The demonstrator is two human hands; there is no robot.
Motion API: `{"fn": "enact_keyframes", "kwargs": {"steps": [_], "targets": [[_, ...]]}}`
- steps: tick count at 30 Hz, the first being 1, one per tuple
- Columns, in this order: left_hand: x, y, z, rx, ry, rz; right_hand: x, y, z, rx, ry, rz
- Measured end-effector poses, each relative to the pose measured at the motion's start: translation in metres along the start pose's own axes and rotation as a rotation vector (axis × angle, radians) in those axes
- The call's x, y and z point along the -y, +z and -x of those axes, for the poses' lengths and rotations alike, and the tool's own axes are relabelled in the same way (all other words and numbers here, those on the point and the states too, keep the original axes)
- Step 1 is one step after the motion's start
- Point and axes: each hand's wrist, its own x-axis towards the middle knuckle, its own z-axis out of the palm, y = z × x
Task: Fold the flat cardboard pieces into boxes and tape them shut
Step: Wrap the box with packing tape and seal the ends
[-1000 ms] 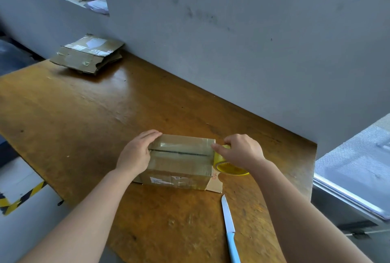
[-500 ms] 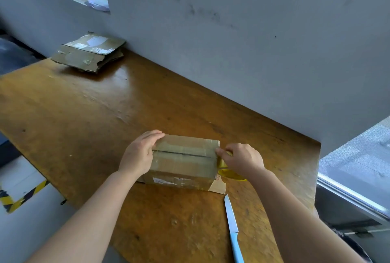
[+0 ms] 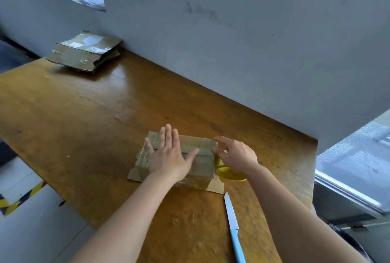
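Head view, the only one. Pressure has shifted from the box's end to its top. Half a second ago the left hand point(image 3: 168, 157) was curled over the left end of the box point(image 3: 200, 167); now it lies flat on the top, fingers straight and slightly spread, palm over the middle seam. The right hand point(image 3: 237, 156) has stayed at the box's right end, fingers curled round the yellow tape roll point(image 3: 229, 175), which sits on the table point(image 3: 84, 125) touching that end. The two hands are apart, one on top of the box and one at its end.

The box itself has hardly moved: it stands near the table's near-right part, with small flaps splayed out on the wood at both lower ends. A shiny band seems to run along the seam, though blur leaves its extent unclear.

My reading is that the flat palm is rubbing a strip down while the roll keeps it taut, so the top seam is close to sealed. The strip probably still needs cutting; the knife point(image 3: 232, 220) lies just near of the box. Flat cardboard pieces point(image 3: 84, 51) wait at the far left against the wall point(image 3: 232, 41).
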Motion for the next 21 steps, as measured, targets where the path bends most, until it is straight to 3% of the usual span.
{"fn": "enact_keyframes", "kwargs": {"steps": [4, 9, 12, 15, 17, 21], "targets": [[-0.003, 0.006, -0.004, 0.042, 0.078, -0.034, 0.011, -0.001, 0.005, -0.030, 0.029, 0.007], [0.046, -0.012, -0.020, 0.122, 0.262, -0.078, 0.042, 0.011, 0.022, -0.012, 0.086, -0.102], [0.075, -0.024, -0.023, 0.128, 0.127, -0.114, 0.070, 0.028, 0.027, 0.068, 0.075, -0.253], [0.081, -0.032, -0.013, -0.039, -0.053, 0.006, 0.092, 0.032, 0.032, 0.185, 0.056, -0.452], [0.078, -0.035, -0.008, -0.136, -0.036, 0.037, 0.103, 0.033, 0.035, 0.228, 0.044, -0.569], [0.091, -0.031, -0.011, 0.004, -0.005, 0.050, 0.113, 0.040, 0.042, 0.343, 0.027, -0.837]]}}
